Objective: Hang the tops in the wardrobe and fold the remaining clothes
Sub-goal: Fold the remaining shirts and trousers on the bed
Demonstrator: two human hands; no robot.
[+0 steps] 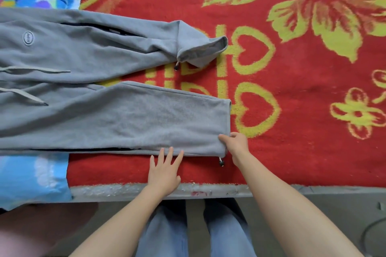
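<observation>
Grey pants (104,115) lie flat on red blanket (302,81). Waist off at 9 o'clock, legs point to 3 o'clock. Far leg end folded back, near 12 o'clock. Right hand (237,144) at 5 o'clock pinches near leg end: thumb on top, fingers curled at edge. Left hand (164,173) at 6 o'clock lies flat, fingers straight and apart, tips touching near leg edge. Blue cloth (31,177) at 8 o'clock, touching pants.

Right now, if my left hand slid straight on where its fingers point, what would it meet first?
The near leg of the grey trousers; fingertips of the left hand look to touch its edge.
</observation>
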